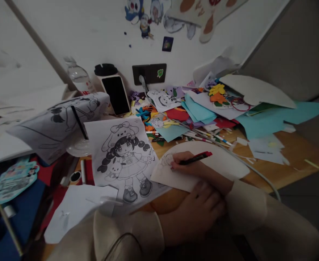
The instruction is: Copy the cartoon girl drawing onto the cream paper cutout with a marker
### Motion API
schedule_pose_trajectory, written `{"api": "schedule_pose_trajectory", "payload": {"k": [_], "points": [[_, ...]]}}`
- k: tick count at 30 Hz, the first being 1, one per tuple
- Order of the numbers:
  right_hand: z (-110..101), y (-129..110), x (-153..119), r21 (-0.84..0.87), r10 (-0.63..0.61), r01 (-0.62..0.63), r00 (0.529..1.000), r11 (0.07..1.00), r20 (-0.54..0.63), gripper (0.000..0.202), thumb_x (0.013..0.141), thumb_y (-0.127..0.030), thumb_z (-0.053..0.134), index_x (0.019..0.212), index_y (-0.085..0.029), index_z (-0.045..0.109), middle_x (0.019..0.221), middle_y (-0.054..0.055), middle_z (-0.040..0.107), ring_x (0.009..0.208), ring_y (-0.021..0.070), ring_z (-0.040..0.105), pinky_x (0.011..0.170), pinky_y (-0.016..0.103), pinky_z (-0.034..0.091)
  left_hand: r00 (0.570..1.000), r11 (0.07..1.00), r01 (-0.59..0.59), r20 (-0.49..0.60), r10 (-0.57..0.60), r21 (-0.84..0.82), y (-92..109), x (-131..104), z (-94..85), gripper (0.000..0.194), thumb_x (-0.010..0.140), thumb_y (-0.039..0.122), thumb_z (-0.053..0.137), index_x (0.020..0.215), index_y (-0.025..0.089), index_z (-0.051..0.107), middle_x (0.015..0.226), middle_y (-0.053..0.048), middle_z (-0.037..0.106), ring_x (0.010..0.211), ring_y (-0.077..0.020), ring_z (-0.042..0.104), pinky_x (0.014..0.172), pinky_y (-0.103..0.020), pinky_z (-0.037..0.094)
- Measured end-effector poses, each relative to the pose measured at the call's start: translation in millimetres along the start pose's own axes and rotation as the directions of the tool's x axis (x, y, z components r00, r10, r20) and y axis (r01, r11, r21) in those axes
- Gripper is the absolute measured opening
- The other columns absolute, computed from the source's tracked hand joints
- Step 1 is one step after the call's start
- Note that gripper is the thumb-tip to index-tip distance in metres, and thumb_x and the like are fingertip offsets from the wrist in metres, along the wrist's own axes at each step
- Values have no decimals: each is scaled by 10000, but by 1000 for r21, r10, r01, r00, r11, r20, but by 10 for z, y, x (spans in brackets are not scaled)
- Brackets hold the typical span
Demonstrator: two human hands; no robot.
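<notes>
My right hand [193, 165] is closed around a black pen [196, 158] with a red end. It rests on a cream, round-edged paper [224, 159], where faint pencil lines show beside the fingertips. My left hand [193, 214] lies below it, against the right forearm at the lower edge of that paper. Its fingers are bent and pressed together; whatever they might hold is hidden. Left of the cream paper lies a printed black-and-white drawing [126, 159] of a girl with braids and a dog-eared hat.
Colored paper scraps [177, 114] are heaped along the wall. A phone [116, 95] leans on a cup near a plastic bottle [79, 77]. A white cable [253, 172] crosses the right side. Another drawing [64, 123] curls up at left.
</notes>
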State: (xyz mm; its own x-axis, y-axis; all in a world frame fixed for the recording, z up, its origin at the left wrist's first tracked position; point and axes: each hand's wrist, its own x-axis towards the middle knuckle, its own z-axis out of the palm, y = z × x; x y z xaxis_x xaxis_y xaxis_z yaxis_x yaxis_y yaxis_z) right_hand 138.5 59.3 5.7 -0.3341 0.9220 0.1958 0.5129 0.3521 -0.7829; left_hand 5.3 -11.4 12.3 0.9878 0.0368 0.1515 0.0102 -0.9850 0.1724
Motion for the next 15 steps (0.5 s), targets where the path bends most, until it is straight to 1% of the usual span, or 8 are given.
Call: {"api": "schedule_pose_trajectory", "payload": {"k": [6,11,15], "points": [[16,-3,-3,-19,-20,20,1000,1000,-5,292,788,-199,494,545,-181,331,530,-46,357,522,83,330,505,237,259,1000,1000,-1,-11,1,-8,7,7,10,675,756,348,495,1342,88,285,1414,-132,317,1343,-295,213,1127,-487,58],[-2,-29,-3,-29,-14,14,1000,999,20,282,782,-196,491,548,-179,336,530,-49,334,520,80,315,499,232,250,1000,1000,9,-2,-9,-8,4,3,18,635,789,326,449,1353,93,274,1421,-131,304,1349,-290,209,1124,-488,82],[-6,-21,-3,-12,-3,3,1000,1000,16,294,802,-237,490,552,-178,348,530,-44,367,519,83,336,493,230,265,1000,1000,0,-3,0,-8,0,0,18,675,768,341,482,1355,88,266,1424,-137,304,1349,-298,208,1126,-491,79]]}}
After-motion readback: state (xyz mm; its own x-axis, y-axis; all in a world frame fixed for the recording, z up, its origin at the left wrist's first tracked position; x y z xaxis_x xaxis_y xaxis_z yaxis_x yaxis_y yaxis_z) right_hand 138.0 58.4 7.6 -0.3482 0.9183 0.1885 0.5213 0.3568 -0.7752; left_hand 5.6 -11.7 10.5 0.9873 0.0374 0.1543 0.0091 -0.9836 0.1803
